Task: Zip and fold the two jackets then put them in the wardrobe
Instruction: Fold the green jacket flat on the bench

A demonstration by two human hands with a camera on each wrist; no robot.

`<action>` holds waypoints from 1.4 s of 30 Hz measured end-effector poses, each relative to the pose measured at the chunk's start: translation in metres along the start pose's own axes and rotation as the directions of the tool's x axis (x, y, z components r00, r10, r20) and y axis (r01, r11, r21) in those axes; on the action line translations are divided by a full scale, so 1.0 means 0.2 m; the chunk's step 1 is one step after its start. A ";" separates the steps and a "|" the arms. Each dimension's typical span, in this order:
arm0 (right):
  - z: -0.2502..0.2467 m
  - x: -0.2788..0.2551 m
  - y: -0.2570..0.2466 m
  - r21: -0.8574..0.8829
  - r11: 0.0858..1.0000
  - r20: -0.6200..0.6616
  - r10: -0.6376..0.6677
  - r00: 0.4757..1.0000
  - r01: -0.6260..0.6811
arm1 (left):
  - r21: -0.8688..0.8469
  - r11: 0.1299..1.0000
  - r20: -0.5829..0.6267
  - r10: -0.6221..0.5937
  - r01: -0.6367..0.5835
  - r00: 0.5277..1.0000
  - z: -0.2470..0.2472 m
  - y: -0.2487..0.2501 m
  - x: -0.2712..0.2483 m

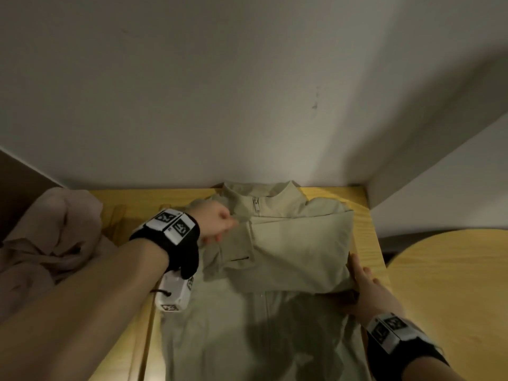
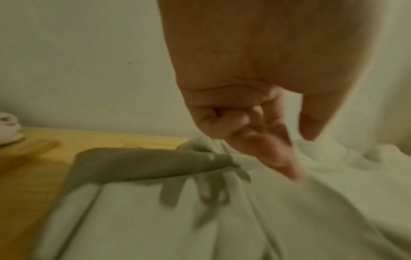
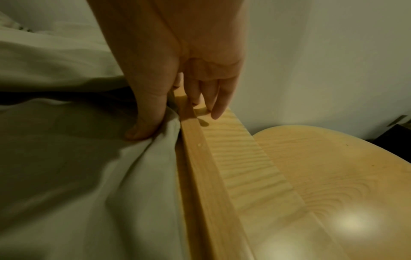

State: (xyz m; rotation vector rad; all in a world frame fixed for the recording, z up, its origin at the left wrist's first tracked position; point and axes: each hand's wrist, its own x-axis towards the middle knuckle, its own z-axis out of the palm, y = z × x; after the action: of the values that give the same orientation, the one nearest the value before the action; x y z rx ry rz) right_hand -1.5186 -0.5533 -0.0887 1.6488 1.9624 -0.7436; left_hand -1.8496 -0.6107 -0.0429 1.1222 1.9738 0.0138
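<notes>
A pale beige jacket [image 1: 288,243] lies zipped and face up on the wooden table [image 1: 368,229], collar toward the wall. One sleeve is folded across its chest. My left hand [image 1: 220,224] grips the end of that sleeve near the collar, its fingers [image 2: 255,140] curled into the blurred cloth [image 2: 222,219]. At the jacket's right folded edge, my right hand [image 1: 362,279] lies with straight fingers. In the right wrist view its thumb [image 3: 142,126] presses the fabric [image 3: 66,158] while the fingertips [image 3: 215,112] touch the table's wood [image 3: 233,149]. A second, pinkish jacket [image 1: 55,243] lies crumpled at the left.
The white wall [image 1: 247,105] stands directly behind the table. A round wooden tabletop [image 1: 453,284] adjoins the table's right edge. A small white object [image 2: 9,130] sits at the table's far left by the wall.
</notes>
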 end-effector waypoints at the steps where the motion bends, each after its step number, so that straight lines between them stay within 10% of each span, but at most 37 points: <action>1: 0.00 0.00 0.00 0.011 1.000 0.000 0.004 1.000 -0.004 | 0.055 0.998 -0.137 0.020 -0.013 0.990 -0.02 0.01 0.04; 4: 0.00 -0.01 -0.01 0.029 0.999 -0.001 0.015 1.000 -0.015 | 0.119 0.993 -0.380 0.021 0.026 0.925 -0.05 0.04 0.13; 10: -0.01 -0.02 -0.01 0.043 0.999 0.000 0.034 0.999 -0.034 | 0.081 0.979 -0.315 -0.152 0.186 0.937 -0.03 0.02 0.28; 25: 0.00 -0.02 0.00 0.053 0.998 0.017 0.029 0.999 -0.029 | 0.013 0.998 -0.327 -0.050 0.057 0.944 0.02 -0.05 0.40; 35: 0.01 -0.01 0.00 0.081 0.996 0.009 0.045 0.999 -0.045 | -0.188 0.936 -0.529 0.159 -0.298 0.833 -0.04 0.03 0.26; 42: 0.01 -0.01 0.00 0.049 0.997 0.010 0.066 0.998 -0.067 | -0.143 0.867 -0.275 0.428 -0.477 0.861 0.01 0.03 -0.01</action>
State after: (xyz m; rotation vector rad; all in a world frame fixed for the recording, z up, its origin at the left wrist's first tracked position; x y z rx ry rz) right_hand -1.5192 -0.5562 -0.0897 1.7280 1.8881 -0.7774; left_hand -1.8445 -0.6086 -0.0410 1.4753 1.8059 0.6178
